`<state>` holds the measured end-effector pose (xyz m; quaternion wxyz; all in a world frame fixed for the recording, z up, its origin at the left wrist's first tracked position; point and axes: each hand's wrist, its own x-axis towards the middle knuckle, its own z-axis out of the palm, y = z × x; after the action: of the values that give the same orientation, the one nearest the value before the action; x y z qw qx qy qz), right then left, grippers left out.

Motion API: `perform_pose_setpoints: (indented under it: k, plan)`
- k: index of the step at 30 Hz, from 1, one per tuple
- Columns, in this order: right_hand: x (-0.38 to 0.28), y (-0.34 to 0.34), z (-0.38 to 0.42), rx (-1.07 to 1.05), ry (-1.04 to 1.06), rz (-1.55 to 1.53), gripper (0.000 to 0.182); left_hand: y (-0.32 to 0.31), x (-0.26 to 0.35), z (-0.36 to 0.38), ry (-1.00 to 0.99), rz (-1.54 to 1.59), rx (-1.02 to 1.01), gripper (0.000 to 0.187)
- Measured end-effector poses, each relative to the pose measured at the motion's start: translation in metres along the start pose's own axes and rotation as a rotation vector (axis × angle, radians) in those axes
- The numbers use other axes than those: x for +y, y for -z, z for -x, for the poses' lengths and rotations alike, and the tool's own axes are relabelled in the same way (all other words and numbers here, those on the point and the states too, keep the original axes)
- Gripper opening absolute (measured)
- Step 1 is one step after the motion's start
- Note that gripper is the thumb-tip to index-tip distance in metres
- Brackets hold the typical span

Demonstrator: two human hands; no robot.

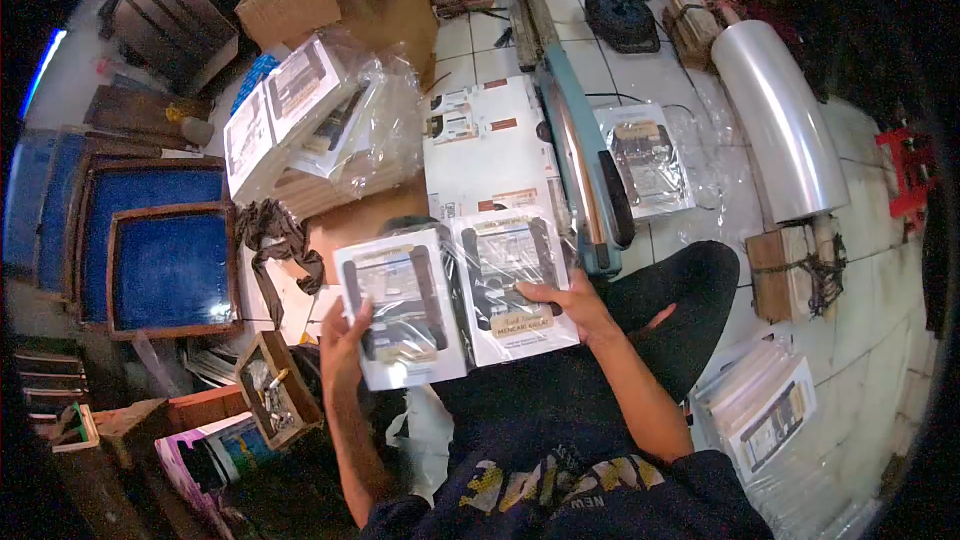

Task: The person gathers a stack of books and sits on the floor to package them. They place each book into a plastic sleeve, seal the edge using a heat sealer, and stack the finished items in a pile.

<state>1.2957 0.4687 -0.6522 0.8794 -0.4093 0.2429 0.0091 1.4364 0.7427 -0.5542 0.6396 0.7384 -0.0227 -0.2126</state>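
Over my lap I hold two white-covered books side by side, each with a dark-framed picture on its cover. My left hand (343, 338) grips the outer edge of the left book (405, 290), thumb on the cover and the other fingers mostly hidden beneath. On the right book (510, 250), my right hand (572, 306) lays its thumb across the cover, with its fingers behind the edge. The left cover is glossy and catches the light. Just beyond them lies a long blue-grey bar sealer (583, 160), beside a flat white surface (485, 165) with printed labels.
A plastic-wrapped book pile (290, 105) stands at left, before a cardboard box (290, 10). Another book (645, 160) lies right of the sealer. A clear film roll (785, 120) is further right, with wrapped books (770, 420) below. Blue framed screens (170, 270) lean at left.
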Motion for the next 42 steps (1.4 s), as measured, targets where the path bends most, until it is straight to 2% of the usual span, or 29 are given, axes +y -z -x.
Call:
perform_pose_setpoints:
  k: [1,3,5,7,10,12,13,15,16,19,21,23,25,26,29,31,37,42]
  plan:
    - [-0.004,0.0,0.003,0.017,0.007,-0.038,0.056,0.004,0.014,0.001,0.0,-0.01,-0.04,0.034]
    - [-0.012,-0.005,0.013,0.004,0.041,-0.057,0.057,-0.002,0.048,0.015,-0.064,-0.225,0.072,0.035]
    - [-0.002,0.003,0.025,0.067,-0.131,-0.177,0.055,-0.004,0.057,0.028,-0.114,-0.097,0.214,0.034]
    - [0.006,0.008,0.029,0.098,-0.127,-0.158,0.056,-0.002,0.077,0.028,-0.093,-0.052,0.042,0.031]
    - [0.009,0.011,0.034,0.145,-0.058,-0.076,0.051,-0.006,0.077,0.025,-0.121,-0.126,0.052,0.03]
    - [-0.01,0.015,0.062,0.235,-0.071,-0.017,0.043,-0.01,0.076,0.02,0.084,-0.336,0.062,0.029]
    - [-0.021,0.019,0.074,0.269,-0.044,0.017,0.04,-0.017,0.07,0.015,0.084,-0.329,0.049,0.029]
    - [-0.034,0.043,0.091,0.378,-0.023,0.145,0.036,-0.037,0.043,0.01,0.127,-0.129,-0.1,0.03]
    - [-0.048,0.053,0.096,0.47,-0.052,0.313,0.03,-0.048,0.03,0.004,0.082,-0.143,-0.147,0.032]
    - [-0.066,0.121,0.074,0.556,0.075,0.465,0.031,-0.094,0.002,-0.031,-0.063,-0.219,-0.267,0.036]
    - [-0.107,0.128,0.055,0.605,0.112,0.637,0.034,-0.129,-0.002,-0.065,-0.09,-0.207,-0.29,0.04]
    - [-0.133,0.16,0.02,0.518,0.17,0.562,0.037,-0.159,-0.038,-0.126,-0.121,-0.2,-0.222,0.043]
    - [-0.16,0.177,-0.016,0.491,0.22,0.583,0.041,-0.186,-0.035,-0.157,0.068,-0.015,-0.189,0.052]
    - [-0.168,0.183,-0.035,0.518,0.305,0.602,0.04,-0.193,-0.032,-0.165,0.06,0.001,-0.181,0.052]
    - [-0.193,0.184,-0.061,0.452,0.279,0.599,0.041,-0.202,-0.032,-0.186,0.079,0.114,-0.148,0.055]
    - [-0.199,0.176,-0.066,0.404,0.262,0.579,0.042,-0.204,-0.048,-0.204,0.091,0.181,-0.236,0.047]
    - [-0.193,0.206,-0.081,0.387,0.181,0.467,0.041,-0.211,-0.056,-0.207,0.043,0.162,-0.202,0.051]
    - [-0.195,0.205,-0.082,0.37,0.18,0.472,0.046,-0.214,-0.059,-0.21,0.023,-0.054,-0.149,0.051]
